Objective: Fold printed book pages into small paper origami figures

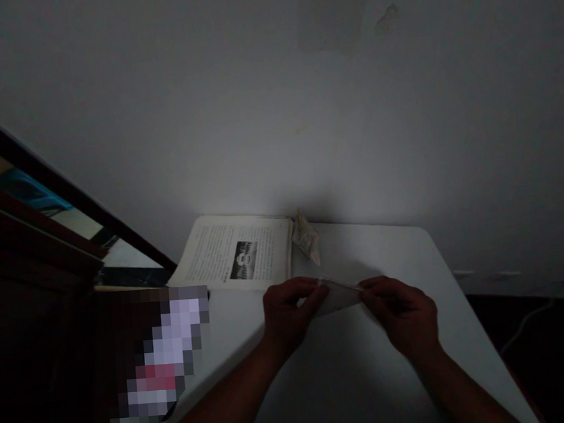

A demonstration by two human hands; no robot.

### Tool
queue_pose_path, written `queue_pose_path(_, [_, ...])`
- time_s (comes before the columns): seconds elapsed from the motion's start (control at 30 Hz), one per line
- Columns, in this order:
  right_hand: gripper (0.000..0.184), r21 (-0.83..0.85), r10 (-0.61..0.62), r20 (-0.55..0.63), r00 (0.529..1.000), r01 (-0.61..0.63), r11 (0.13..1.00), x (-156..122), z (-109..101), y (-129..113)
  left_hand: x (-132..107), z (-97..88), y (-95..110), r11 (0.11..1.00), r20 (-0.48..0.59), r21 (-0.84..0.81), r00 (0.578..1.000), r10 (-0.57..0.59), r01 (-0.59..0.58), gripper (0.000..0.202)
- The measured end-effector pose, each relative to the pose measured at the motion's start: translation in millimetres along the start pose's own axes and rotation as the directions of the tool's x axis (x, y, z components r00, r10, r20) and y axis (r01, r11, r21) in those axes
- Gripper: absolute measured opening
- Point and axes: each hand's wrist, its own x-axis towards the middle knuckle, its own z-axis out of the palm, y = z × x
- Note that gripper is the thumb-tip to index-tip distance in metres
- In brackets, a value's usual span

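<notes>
Left hand [289, 311] pinching left end of thin pale sheet [337, 296], thumb against fingers; right hand [407, 309] clamped on right end! Sheet spans gap between hands, out over middle of table [385, 243], contact with tabletop hard to tell. Back-left corner: book [212, 248], printed page up. Folded paper [306, 239] just beside it, near back edge. Pixelated object [168, 342] along left edge.

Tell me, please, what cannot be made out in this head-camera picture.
All in the head view:
Thin pale sheet: ends partly hidden by the bare left hand and bare right hand.
Cream paper book: black print too small.
Elongated pale-and-red object: blurred by pixel blocks.
White table: near edge cut off by frame bottom.
</notes>
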Motion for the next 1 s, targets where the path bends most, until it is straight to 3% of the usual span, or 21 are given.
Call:
queue_pose_path(0.37, [0.012,0.038,-0.016,0.025,1.0,0.015,0.999,-0.6,-3.4,-1.2,-2.7,3.0,1.4,0.991,-0.081,-0.064,0.989,-0.123,0.118,0.005])
queue_pose_path(0.53, [0.013,0.058,-0.024,0.014,1.0,0.023,0.998,-0.3,-1.7,0.3,-2.9,3.8,3.4,0.992,-0.076,-0.055,0.991,-0.114,0.11,0.008])
queue_pose_path(0.73, [0.014,0.069,-0.021,-0.009,1.0,0.022,0.997,-1.3,-1.0,-2.5,-4.2,5.9,6.1,0.973,-0.118,-0.181,0.979,-0.167,0.144,0.02])
queue_pose_path(1.0, [0.014,0.072,-0.027,-0.062,0.998,0.032,0.997,1.9,0.1,-5.7,-4.0,4.3,7.1,0.981,-0.087,-0.121,0.983,-0.164,0.153,0.018])
